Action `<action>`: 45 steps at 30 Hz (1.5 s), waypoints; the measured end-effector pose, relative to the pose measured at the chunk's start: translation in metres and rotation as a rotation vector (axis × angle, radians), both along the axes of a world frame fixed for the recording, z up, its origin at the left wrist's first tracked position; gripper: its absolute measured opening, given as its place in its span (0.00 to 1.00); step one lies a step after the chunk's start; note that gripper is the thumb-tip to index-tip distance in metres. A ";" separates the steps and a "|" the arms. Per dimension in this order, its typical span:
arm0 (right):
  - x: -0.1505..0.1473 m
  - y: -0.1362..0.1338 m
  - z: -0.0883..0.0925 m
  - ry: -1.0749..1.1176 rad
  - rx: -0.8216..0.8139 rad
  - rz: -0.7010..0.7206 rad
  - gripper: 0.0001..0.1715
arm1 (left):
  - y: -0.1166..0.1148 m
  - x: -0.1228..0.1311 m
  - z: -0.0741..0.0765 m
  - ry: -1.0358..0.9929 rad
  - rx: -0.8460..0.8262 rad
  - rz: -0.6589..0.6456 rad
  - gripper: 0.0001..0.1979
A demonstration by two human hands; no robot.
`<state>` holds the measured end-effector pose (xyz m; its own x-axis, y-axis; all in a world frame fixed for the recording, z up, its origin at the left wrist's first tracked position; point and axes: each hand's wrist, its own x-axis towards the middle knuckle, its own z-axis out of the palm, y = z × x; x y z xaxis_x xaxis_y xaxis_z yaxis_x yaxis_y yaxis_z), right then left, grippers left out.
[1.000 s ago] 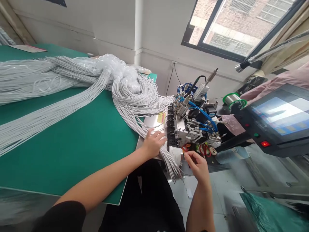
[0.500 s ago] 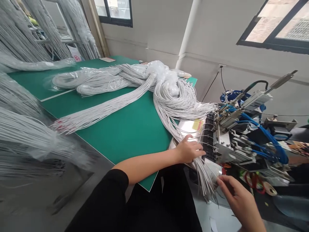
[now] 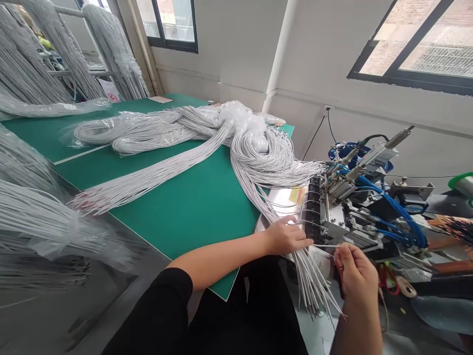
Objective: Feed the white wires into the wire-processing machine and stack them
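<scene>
My left hand (image 3: 284,237) is closed over a bundle of thin white cables (image 3: 308,281) just in front of the machine's black slotted block (image 3: 313,209). The loose cable ends fan out and hang down below that hand. In a pinch, my right hand (image 3: 356,271) grips one single white cable (image 3: 327,245), which runs straight and level from the fingertips of my left hand. The cable's tip is hidden by the right fingers. Several cables lead from the looped bundle (image 3: 266,153) into the slotted block.
A machine (image 3: 343,197) with blue air hoses stands at the right. Plastic-wrapped cable coils (image 3: 140,135) lie on the green table (image 3: 177,207). More cable bundles hang on a rack (image 3: 114,54) and at the left edge. Red-handled scissors (image 3: 389,281) lie at the lower right.
My right hand has risen beside the machine and now pulls a single cable taut. My left hand stays over the bundle. The head view has shifted slightly.
</scene>
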<state>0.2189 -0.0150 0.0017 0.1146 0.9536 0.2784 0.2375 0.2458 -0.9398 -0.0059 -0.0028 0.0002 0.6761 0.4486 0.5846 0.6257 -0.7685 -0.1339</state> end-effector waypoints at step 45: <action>0.009 0.016 -0.042 0.313 -0.421 -0.016 0.23 | -0.003 0.003 -0.003 0.005 -0.172 0.236 0.16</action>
<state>0.2277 0.0007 -0.0399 0.1461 0.9730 -0.1787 -0.0702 -0.1700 -0.9829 -0.0025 -0.0062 -0.0033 0.5439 0.6861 0.4832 0.7896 -0.6133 -0.0179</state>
